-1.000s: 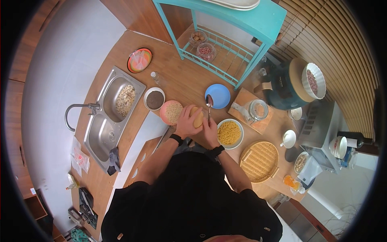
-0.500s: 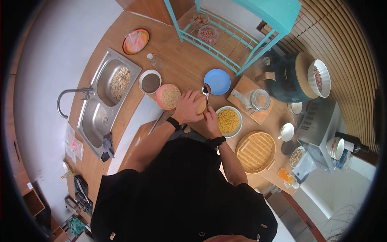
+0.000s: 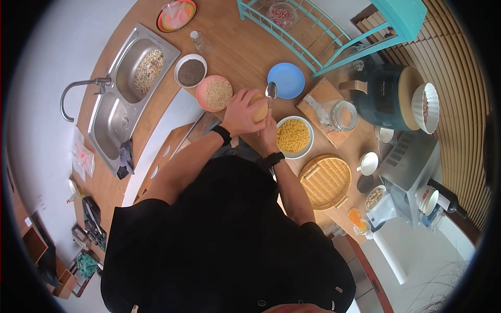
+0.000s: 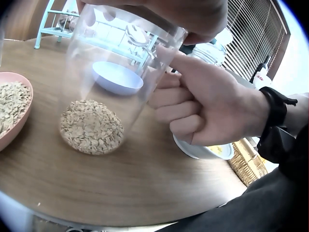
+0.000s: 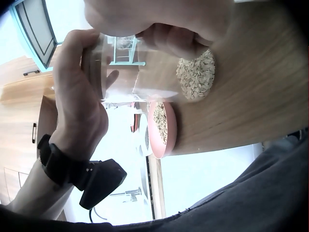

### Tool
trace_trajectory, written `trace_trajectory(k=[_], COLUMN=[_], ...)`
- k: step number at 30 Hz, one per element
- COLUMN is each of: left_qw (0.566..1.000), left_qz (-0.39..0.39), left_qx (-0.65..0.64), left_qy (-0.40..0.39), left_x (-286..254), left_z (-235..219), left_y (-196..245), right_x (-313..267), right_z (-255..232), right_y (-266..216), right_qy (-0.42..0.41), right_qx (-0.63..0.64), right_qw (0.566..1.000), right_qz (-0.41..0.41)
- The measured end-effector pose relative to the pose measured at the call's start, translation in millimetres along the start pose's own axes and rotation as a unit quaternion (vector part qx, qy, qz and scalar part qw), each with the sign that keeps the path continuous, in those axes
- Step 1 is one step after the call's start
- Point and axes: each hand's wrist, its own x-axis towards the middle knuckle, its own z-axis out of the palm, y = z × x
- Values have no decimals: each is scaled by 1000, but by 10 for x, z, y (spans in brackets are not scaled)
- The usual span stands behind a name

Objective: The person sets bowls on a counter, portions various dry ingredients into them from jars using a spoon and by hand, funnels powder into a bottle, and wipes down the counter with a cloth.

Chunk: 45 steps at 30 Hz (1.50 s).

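Observation:
A clear jar (image 4: 79,82) with oats (image 4: 91,126) in its bottom stands on the wooden table. My left hand (image 3: 243,112) grips it around the upper part; from above its top looks tan (image 3: 259,108). At the jar's right side, my right hand (image 3: 269,134) holds a metal spoon (image 3: 271,89) in curled fingers, the spoon's bowl pointing toward the blue plate (image 3: 287,81). In the right wrist view the left hand (image 5: 77,87) is on the jar's rim end and the right hand (image 5: 161,21) is close beside it.
The pink bowl of oats (image 3: 217,94) and a bowl of dark grains (image 3: 190,72) are left of the jar. To the right are a bowl of yellow pasta (image 3: 293,136), a wicker tray (image 3: 326,182) and a glass jar on a board (image 3: 318,101). A teal rack (image 3: 318,44) stands behind.
The head view has shifted, so the counter sits higher in it. My right hand has come slightly closer to the jar with the spoon; my left hand keeps its hold.

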Motion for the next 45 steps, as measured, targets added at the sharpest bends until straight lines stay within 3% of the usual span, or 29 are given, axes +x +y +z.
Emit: trace_trajectory(k=[5, 10, 16, 18, 20, 22, 23, 24, 27, 29, 33, 39, 41, 45], left_qw=[1000, 997, 973, 942, 923, 896, 895, 895, 917, 919, 924, 917, 919, 917], left_qz=[-16, -57, -79, -141, -134, -174, -169, -165, -150, -165, -173, -172, -168, -170], left_qx=[18, 47, 173, 148, 191, 194, 199, 203, 139, 137, 135, 142, 140, 137], left_qy=[17, -18, -129, -266, -305, -360, -360, -362, -342, -331, -314, -332, -328, -335], left_x=[2, -17, 34, 89, 126, 209, 203, 187, 185, 157, 119, 126, 115, 103], left_z=[-14, -16, -98, -177, -200, -252, -256, -261, -385, -432, -412, -426, -409, -398], left_y=[24, 38, 168, 204, 218, 294, 291, 287, 239, 257, 224, 246, 231, 218], right_x=[-16, 42, 45, 103, 118, 111, 141, 153, -7, -114, -26, -22, 93, 140], right_z=[36, -30, -53, -83, -69, -27, -36, -32, 301, 449, 409, 407, 250, 231], right_y=[-133, -129, -206, -181, -210, -225, -150, -114, -444, -569, -327, -200, 39, 122], right_qy=[13, -42, -101, -102, -121, -149, -208, -208, -144, -62, -89, -50, -129, -135], right_qx=[-63, 8, 106, 133, 176, 210, 258, 257, 275, 332, 332, 309, 277, 310], right_qw=[995, 988, 968, 958, 939, 923, 902, 902, 903, 878, 889, 906, 918, 904], right_qz=[77, 146, 204, 231, 270, 285, 277, 279, 296, 338, 303, 285, 252, 262])
